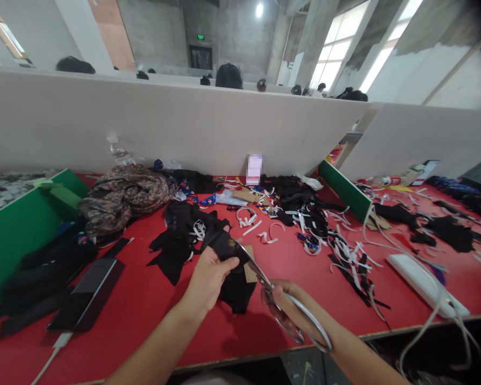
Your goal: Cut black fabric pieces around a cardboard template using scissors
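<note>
My left hand pinches a piece of black fabric with a small coloured print, thumb on top. My right hand grips a pair of metal scissors by the handles. The scissor blades point up and left and meet the right edge of the fabric; how far apart they are is hard to make out. Below the held piece, black cloth lies on the red table, beside a small brown card. More black scraps lie just left of my left hand.
Black and white strips are strewn to the right, near a white power strip. At left are a phone on a cable and a bundled patterned cloth. Green dividers flank the space; a white partition stands behind.
</note>
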Action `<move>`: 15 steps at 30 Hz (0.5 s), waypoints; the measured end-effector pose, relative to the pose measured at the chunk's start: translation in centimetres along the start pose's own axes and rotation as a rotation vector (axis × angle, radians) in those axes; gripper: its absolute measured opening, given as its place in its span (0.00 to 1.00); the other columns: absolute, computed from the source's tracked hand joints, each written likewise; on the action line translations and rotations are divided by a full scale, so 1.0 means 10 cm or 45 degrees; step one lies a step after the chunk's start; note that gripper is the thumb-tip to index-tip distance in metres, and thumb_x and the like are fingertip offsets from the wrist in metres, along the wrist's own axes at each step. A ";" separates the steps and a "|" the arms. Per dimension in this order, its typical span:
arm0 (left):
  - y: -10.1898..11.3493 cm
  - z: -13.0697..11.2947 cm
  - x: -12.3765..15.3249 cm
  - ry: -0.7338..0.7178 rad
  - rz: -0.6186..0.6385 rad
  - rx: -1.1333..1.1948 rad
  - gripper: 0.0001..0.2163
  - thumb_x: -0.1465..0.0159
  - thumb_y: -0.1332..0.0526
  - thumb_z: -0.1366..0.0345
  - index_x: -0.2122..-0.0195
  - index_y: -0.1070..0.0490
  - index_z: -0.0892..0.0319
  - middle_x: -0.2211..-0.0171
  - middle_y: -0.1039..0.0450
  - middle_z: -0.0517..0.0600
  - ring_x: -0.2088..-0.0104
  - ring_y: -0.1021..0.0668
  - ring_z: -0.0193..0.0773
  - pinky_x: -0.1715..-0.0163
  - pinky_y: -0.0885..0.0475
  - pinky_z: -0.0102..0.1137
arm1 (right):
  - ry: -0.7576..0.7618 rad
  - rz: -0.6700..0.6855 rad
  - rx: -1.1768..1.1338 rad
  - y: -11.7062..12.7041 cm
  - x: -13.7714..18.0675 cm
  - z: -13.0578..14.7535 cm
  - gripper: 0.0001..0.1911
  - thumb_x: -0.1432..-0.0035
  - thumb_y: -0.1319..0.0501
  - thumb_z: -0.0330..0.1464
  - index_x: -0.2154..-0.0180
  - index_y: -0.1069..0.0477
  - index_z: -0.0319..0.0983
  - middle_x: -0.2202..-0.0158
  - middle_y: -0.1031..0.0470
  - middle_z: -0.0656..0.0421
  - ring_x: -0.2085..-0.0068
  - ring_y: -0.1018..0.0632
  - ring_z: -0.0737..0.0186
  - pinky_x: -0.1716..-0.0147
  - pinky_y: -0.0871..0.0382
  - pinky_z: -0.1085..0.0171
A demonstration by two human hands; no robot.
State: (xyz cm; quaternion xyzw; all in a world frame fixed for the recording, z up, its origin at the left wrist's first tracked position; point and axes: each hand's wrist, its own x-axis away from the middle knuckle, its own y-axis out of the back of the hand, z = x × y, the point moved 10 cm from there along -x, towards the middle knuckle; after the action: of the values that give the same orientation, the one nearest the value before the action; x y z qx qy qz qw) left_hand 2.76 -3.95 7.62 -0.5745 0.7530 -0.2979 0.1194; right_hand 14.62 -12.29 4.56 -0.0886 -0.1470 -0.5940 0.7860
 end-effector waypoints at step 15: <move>0.01 -0.04 0.01 -0.032 0.005 -0.026 0.38 0.49 0.38 0.77 0.40 0.53 0.50 0.52 0.29 0.51 0.54 0.27 0.39 0.55 0.33 0.32 | 0.103 0.024 0.044 -0.03 0.04 0.09 0.29 0.45 0.58 0.56 0.77 0.42 0.37 0.81 0.42 0.64 0.85 0.43 0.76 0.88 0.47 0.73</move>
State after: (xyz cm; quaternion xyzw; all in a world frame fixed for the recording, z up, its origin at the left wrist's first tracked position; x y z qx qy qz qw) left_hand 2.48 -3.96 7.90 -0.5779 0.7555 -0.2827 0.1238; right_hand 14.29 -12.45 5.56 -0.0523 -0.1245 -0.5868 0.7984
